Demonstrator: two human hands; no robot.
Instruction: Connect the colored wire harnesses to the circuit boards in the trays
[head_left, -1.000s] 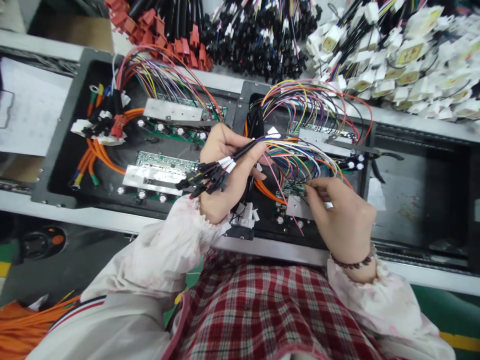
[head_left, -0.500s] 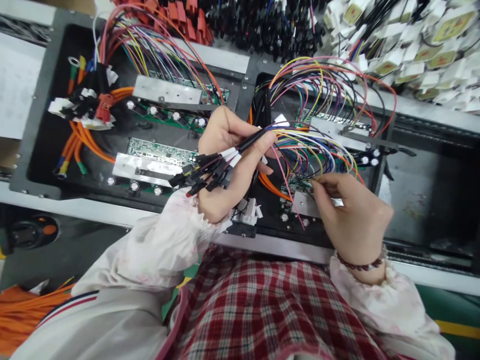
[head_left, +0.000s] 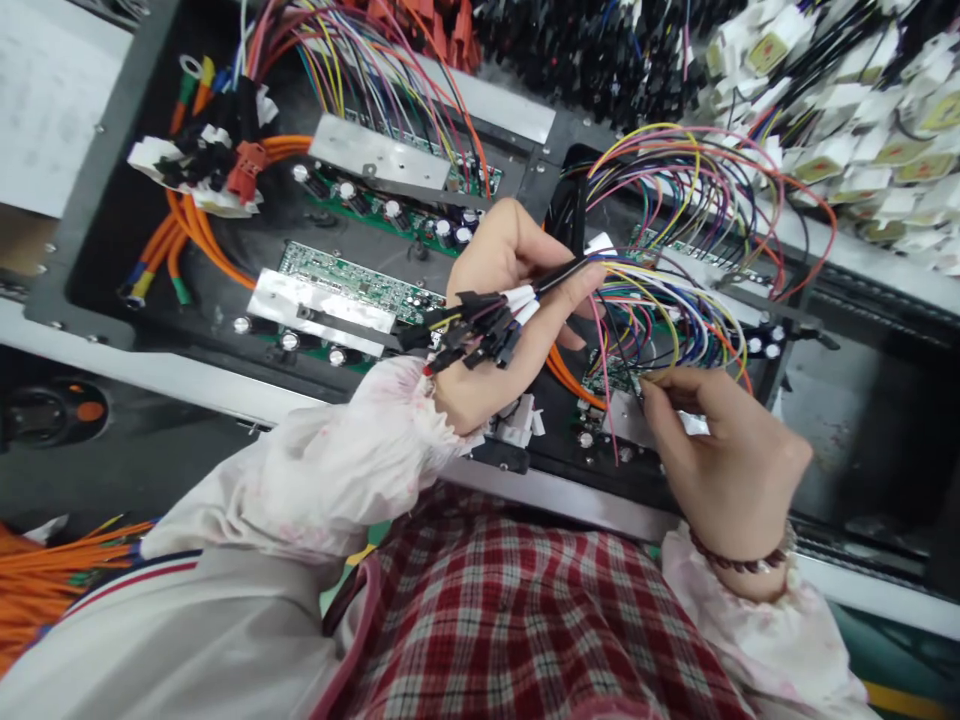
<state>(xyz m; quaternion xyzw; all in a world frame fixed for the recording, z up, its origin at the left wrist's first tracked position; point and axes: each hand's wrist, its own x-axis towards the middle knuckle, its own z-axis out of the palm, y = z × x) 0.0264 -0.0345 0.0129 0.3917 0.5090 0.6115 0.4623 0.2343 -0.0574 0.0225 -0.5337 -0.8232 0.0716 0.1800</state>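
While the left hand (head_left: 517, 315) keeps the black-sleeved cable bundle (head_left: 559, 277) firmly between thumb and curled fingers, above and to the left of the green circuit board (head_left: 619, 374), the bundle's black connectors (head_left: 480, 328) spread over the wrist, farther left of this board. The right hand (head_left: 724, 460), just right of the board, has thumb and forefinger pinched together on a thin wire (head_left: 637, 379); its colour I cannot tell surely. A loose pink wire (head_left: 608, 400) hangs across the board's left part.

left fingers (head_left: 574, 294) gripping cables (head_left: 555, 278) (black), circuit board (head_left: 352, 287)
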